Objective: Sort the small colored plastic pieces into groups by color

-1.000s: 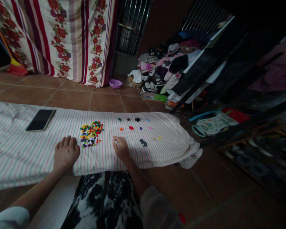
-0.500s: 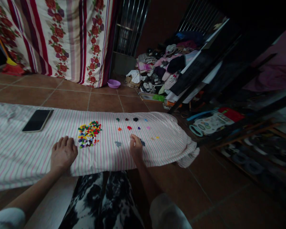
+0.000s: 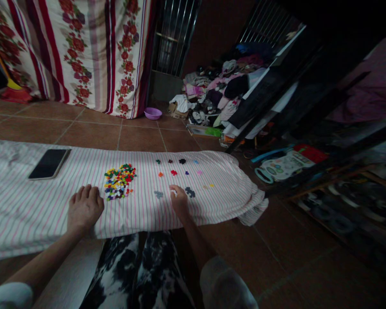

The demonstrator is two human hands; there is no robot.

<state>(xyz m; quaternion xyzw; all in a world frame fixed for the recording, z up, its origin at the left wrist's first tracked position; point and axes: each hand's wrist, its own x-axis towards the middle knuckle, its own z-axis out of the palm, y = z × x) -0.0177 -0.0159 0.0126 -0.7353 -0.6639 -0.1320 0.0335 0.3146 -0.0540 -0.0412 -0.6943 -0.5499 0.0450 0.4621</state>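
My left hand lies flat, palm down, on the striped cloth, fingers loosely spread. Just right of it is a heap of small multicoloured pieces. My right hand is low over the cloth, with thumb and index finger curved and apart. A few white pieces show in the gap between them; whether the fingers touch these is unclear. Grey pieces lie to its left and dark grey pieces to its right. Beyond are small single-colour groups, including red, black and orange.
A phone lies on the cloth at the left. On the tiled floor beyond are a purple basin and a large pile of clothes. A floral curtain hangs behind; a shoe rack stands at the right.
My right hand has shifted slightly left, and its thumb and index finger have parted. White pieces and more of the dark grey group now show. My left hand stays in place.
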